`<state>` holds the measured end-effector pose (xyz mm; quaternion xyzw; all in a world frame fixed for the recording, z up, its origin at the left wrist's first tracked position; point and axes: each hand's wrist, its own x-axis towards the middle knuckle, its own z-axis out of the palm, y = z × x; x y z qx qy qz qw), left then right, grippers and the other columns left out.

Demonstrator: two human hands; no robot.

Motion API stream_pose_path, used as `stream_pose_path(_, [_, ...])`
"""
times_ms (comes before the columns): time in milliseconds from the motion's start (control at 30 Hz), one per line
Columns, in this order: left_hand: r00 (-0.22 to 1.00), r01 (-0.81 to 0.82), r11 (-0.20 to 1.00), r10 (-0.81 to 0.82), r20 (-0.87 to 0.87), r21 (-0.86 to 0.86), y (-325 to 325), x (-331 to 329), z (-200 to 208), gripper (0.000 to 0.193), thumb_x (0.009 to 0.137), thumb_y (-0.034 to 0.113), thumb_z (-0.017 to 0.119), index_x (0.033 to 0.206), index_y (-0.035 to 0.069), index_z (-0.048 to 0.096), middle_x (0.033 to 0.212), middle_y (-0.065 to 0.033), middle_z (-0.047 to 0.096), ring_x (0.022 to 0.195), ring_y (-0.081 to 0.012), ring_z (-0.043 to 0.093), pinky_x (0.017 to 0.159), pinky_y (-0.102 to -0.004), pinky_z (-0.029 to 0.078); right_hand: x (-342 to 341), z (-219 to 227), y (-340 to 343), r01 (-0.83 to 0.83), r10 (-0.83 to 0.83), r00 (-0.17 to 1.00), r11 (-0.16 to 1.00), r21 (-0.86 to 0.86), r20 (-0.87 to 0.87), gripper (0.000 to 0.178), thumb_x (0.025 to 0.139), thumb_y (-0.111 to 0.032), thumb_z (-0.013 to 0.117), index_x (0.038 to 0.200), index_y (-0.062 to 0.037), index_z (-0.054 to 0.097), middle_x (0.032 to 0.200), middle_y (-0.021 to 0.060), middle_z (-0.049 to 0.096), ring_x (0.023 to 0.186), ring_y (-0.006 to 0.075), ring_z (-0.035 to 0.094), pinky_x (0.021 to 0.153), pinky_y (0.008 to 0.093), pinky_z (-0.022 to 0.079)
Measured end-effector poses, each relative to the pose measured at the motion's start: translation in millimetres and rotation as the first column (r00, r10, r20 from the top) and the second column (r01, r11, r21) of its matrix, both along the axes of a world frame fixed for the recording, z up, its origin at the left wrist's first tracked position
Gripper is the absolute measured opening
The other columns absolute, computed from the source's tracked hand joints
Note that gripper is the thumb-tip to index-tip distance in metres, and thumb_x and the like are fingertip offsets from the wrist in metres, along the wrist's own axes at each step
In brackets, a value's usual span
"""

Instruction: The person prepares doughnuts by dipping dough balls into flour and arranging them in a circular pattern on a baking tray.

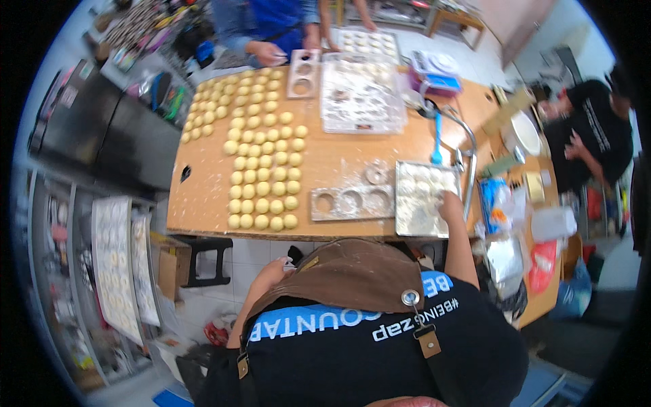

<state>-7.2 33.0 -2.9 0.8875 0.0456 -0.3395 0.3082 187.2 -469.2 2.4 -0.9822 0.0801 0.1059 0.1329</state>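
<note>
My right hand (449, 205) reaches over the right side of a metal tray (422, 226) at the table's front edge. Its fingers are drawn together and point down; whatever they hold, if anything, is hidden. Pale, floured dough rounds (419, 180) sit in the tray's far part. Left of the tray lies a wooden mould (339, 203) with three round hollows, dusted with flour. A floured round piece (376, 173) lies just behind it. My left hand (277, 270) hangs below the table edge beside my brown apron (332, 275). White shows at its fingertips, but the fingers are too small to read.
Rows of yellow dough balls (264, 173) cover the table's left part. Behind stand a floured clear plastic container (363, 102) and another wooden mould (302, 85). A blue spatula (437, 139) lies near a curved metal pipe (469, 146). Co-workers stand opposite and at right.
</note>
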Motion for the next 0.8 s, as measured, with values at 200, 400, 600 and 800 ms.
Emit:
stream_pose_path(200, [0.997, -0.028, 0.999, 0.025, 0.079, 0.039, 44.9, -13.2, 2.2, 0.044, 0.080, 0.033, 0.064, 0.113, 0.004, 0.056, 0.113, -0.0222, 0.058, 0.105, -0.0366, 0.055, 0.089, -0.0415, 0.045, 13.0, 33.1, 62.9, -0.047, 0.048, 0.999, 0.999, -0.019, 0.018, 0.032, 0.072, -0.001, 0.055, 0.102, -0.0060, 0.063, 0.100, 0.0179, 0.063, 0.092, 0.0337, 0.061, 0.080, 0.0411, 0.048])
stream_pose_path(400, [0.826, -0.541, 0.659, 0.535, -0.180, -0.523, 135.6, -65.0, -100.9, 0.051, 0.081, 0.036, 0.063, 0.119, 0.004, 0.053, 0.117, -0.0216, 0.057, 0.111, -0.0368, 0.052, 0.094, -0.0417, 0.042, 20.7, 6.7, 215.5, -0.446, 0.454, 0.891, 0.874, 0.191, 0.002, 0.060, 0.066, 0.000, 0.062, 0.124, -0.0017, 0.049, 0.128, 0.0212, 0.048, 0.121, 0.0355, 0.044, 0.102, 0.0391, 0.036])
stream_pose_path(600, [0.984, -0.179, 0.982, 0.180, -0.014, 0.052, 186.3, -35.9, -9.2, 0.055, 0.083, 0.043, 0.060, 0.121, 0.004, 0.052, 0.121, -0.0207, 0.055, 0.115, -0.0351, 0.050, 0.096, -0.0406, 0.041, 1.5, 16.8, 444.1, -0.876, 0.896, 0.409, 0.331, 0.351, 0.175, 0.053, 0.076, -0.008, 0.061, 0.127, -0.0171, 0.050, 0.139, 0.0155, 0.037, 0.121, 0.0344, 0.044, 0.099, 0.0412, 0.040])
stream_pose_path(800, [0.957, -0.288, 0.957, 0.288, 0.011, 0.041, 247.1, -101.5, -51.6, 0.055, 0.082, 0.043, 0.063, 0.120, 0.003, 0.053, 0.117, -0.0213, 0.057, 0.110, -0.0352, 0.053, 0.094, -0.0402, 0.043, 92.6, 6.8, 593.2, -0.915, 0.895, 0.404, 0.398, 0.070, 0.190, 0.051, 0.078, -0.010, 0.060, 0.128, -0.0203, 0.050, 0.139, 0.0101, 0.038, 0.112, 0.0317, 0.051, 0.087, 0.0409, 0.049])
